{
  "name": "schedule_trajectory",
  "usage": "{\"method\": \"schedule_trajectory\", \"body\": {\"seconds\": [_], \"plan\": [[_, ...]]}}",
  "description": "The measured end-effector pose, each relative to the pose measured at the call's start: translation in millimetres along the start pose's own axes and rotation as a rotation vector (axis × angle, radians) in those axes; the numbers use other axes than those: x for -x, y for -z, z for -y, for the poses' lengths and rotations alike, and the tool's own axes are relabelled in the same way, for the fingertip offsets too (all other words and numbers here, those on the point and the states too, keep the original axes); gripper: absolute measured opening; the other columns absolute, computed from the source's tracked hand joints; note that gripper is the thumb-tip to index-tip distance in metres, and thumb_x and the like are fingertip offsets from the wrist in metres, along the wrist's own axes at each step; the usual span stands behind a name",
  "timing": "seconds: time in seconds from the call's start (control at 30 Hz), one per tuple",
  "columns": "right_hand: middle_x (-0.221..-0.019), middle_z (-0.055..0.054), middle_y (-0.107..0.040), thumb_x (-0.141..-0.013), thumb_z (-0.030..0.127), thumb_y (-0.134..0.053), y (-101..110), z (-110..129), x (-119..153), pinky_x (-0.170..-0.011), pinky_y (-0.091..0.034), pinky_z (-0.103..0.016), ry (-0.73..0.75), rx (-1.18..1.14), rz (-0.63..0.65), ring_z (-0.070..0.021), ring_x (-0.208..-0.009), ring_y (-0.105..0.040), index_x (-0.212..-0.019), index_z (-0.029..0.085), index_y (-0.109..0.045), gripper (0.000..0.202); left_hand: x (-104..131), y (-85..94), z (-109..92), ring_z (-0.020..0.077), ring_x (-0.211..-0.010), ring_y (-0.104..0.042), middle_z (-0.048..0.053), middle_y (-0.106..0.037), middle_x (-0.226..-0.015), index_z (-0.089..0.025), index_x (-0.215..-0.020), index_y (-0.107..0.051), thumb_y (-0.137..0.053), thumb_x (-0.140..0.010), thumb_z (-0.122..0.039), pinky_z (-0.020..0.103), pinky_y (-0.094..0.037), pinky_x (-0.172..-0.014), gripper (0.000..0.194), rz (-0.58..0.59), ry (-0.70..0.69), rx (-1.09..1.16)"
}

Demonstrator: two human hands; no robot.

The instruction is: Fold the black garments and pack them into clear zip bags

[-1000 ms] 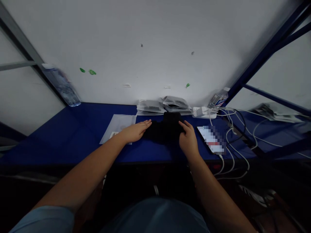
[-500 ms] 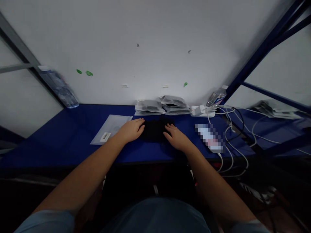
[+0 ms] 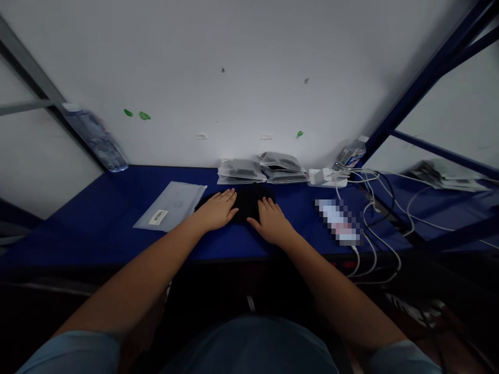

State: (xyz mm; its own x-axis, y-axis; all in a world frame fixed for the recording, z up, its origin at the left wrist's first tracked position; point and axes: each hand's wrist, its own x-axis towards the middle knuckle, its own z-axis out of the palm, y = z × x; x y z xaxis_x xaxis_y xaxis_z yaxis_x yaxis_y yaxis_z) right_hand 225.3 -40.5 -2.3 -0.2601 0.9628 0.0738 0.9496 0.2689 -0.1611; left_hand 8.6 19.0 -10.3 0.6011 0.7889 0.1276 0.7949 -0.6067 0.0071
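Note:
A piece of black cloth (image 3: pixel 245 203) lies on the blue table (image 3: pixel 93 208) in front of me; its exact kind is too dark to make out. My left hand (image 3: pixel 218 209) rests flat over its left part, fingers stretched out. On its right part lies my right hand (image 3: pixel 273 221), fingers extended and thumb pointing left. Just left of my left hand is a translucent plastic bag (image 3: pixel 175 200) with a white barcode label (image 3: pixel 158 217), its right edge close to the cloth.
Several packed plastic bags (image 3: pixel 241 170) are stacked against the wall. To the right are a white power strip (image 3: pixel 327 177), a small bottle (image 3: pixel 352 152), white cables (image 3: pixel 372 228) and a phone (image 3: pixel 339 222). A large water bottle (image 3: pixel 97 140) stands at the back left.
The black cloth now reaches further left, under my left hand. My right hand has shifted left, and the labelled plastic bag has slid a little left.

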Motion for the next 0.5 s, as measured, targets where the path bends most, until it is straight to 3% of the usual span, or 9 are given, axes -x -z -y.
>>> {"method": "schedule_trajectory", "body": {"seconds": [0.17, 0.33, 0.5], "plan": [[-0.154, -0.029, -0.043, -0.100, 0.051, -0.042, -1, 2, -3, -0.119, -0.030, -0.049, -0.055, -0.020, -0.064, -0.0394, -0.147, -0.037, -0.147, -0.003, -0.043, 0.071, -3, -2.8, -4, 0.0272, -0.151, -0.033, 0.017, -0.035, -0.162, -0.010, -0.152, -0.041, -0.033, -0.104, -0.041, 0.044, -0.025, -0.124, 0.057, -0.033, 0.021, -0.028], [-0.151, -0.027, -0.048, -0.099, 0.053, -0.046, -4, -5, -4, -0.117, -0.034, -0.047, -0.003, -0.028, -0.137, -0.0378, -0.144, -0.041, -0.149, -0.003, -0.042, 0.075, -3, 1.1, -3, 0.0278, -0.150, -0.035, 0.018, -0.036, -0.161, -0.008, -0.152, -0.040, -0.030, -0.105, -0.040, 0.045, -0.028, -0.123, 0.058, -0.013, 0.024, -0.006], [-0.147, -0.022, -0.055, -0.101, 0.034, -0.042, -1, -13, -8, -0.115, -0.038, -0.041, 0.030, -0.046, -0.147, -0.0308, -0.139, -0.048, -0.146, 0.001, -0.048, 0.056, -4, 3.6, -2, 0.0262, -0.150, -0.035, 0.017, -0.038, -0.160, -0.008, -0.151, -0.041, -0.030, -0.104, -0.036, 0.043, -0.029, -0.122, 0.056, -0.016, 0.037, 0.014]]}}
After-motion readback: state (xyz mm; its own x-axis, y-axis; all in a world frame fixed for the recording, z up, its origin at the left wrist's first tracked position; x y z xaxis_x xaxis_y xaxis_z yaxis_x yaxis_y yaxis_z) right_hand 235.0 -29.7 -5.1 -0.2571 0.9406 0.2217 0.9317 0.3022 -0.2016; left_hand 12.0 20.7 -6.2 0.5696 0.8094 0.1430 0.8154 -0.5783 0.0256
